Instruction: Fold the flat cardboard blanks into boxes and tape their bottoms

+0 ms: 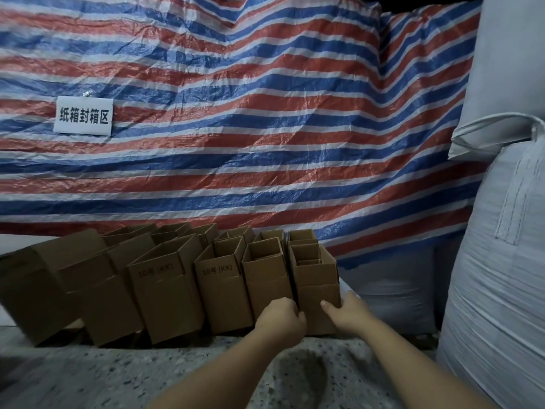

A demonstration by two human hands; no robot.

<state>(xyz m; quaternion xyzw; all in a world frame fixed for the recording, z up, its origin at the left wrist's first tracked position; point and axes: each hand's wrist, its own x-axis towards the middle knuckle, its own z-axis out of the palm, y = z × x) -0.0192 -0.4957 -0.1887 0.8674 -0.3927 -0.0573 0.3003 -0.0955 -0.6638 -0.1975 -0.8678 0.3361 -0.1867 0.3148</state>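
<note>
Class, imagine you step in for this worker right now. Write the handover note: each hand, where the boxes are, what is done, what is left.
Left hand: fingers curled on the left side of the rightmost front box.
Right hand: grips the same box's right side, thumb on its front.
Boxes: two rows of folded boxes stand open-topped on the floor against the striped tarp.
Done: these boxes are formed.
Left: no flat blanks or tape in view; bottoms cannot be checked.
</note>
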